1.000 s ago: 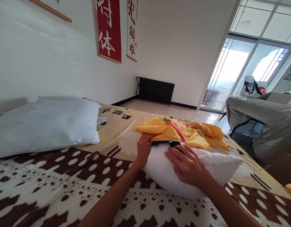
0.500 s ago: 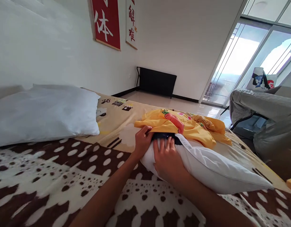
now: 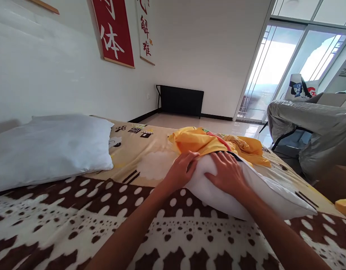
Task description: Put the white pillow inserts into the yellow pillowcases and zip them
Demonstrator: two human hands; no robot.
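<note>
A white pillow (image 3: pixel 268 191) lies on the bed in front of me, its far left end inside a yellow pillowcase (image 3: pixel 195 140) with a carrot print. My left hand (image 3: pixel 184 168) is closed on the pillowcase's edge at the pillow's left corner; its fingertips are partly hidden. My right hand (image 3: pixel 227 168) lies on top of the pillow with fingers stretched forward and thumb apart, the fingertips at the dark-lined opening of the case. The far part of the case is bunched and twisted.
Another white pillow (image 3: pixel 60 146) rests at the left by the wall. A brown and cream patterned blanket (image 3: pixel 105 225) covers the bed. Beyond stand a black folded panel (image 3: pixel 181 100) and, at right, plastic-covered furniture (image 3: pixel 305 112). A bit of yellow cloth (image 3: pixel 344 206) shows at the right edge.
The pillowcase edge has come further over the pillow's end, covering most of the dark opening. Both hands have moved right and slightly up in the view, which has also shifted.
</note>
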